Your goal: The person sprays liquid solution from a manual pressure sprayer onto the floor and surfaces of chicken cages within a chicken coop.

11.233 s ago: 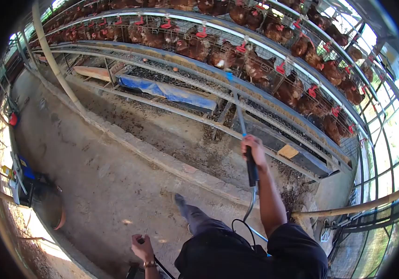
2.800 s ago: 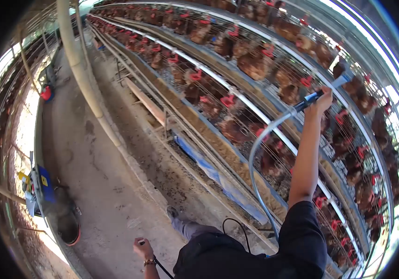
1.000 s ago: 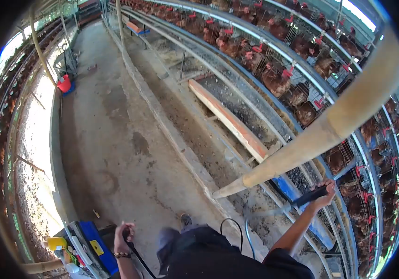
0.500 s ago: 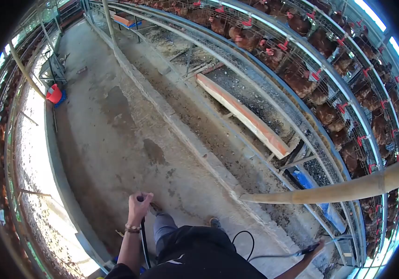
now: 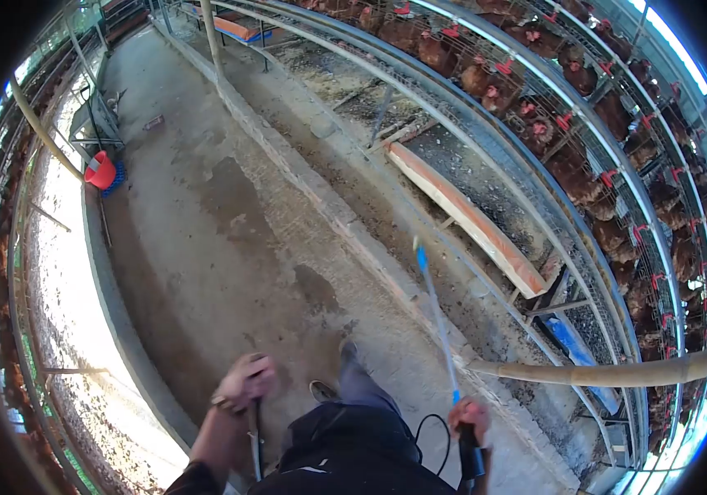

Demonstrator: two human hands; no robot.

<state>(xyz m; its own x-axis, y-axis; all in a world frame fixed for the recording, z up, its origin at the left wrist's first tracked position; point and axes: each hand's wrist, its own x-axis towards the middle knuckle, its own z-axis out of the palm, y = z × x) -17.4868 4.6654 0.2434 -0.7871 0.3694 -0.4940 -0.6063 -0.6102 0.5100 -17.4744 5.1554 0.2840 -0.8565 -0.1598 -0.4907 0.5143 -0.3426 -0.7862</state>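
My left hand (image 5: 248,379), with a bracelet at the wrist, is closed around a black hose (image 5: 255,437) that hangs down beside my leg. My right hand (image 5: 471,419) is wrapped round the dark handle of a spray wand (image 5: 438,318). The thin wand points up and away from that hand, over the low concrete curb, with a blue part near its pale tip. A loop of black hose hangs between my body and my right hand. Motion slightly blurs both hands.
Caged brown hens (image 5: 527,107) line the right side above metal rails. A bamboo pole (image 5: 617,373) crosses at the lower right. A low curb (image 5: 345,216) borders the concrete walkway (image 5: 180,198). A red bucket (image 5: 100,172) stands at the left. A long orange-and-white board (image 5: 469,219) lies beneath the cages.
My right hand has come inward from the far lower right, and the wand now points forward. My left hand is slightly lower. The view has shifted and my feet have moved.
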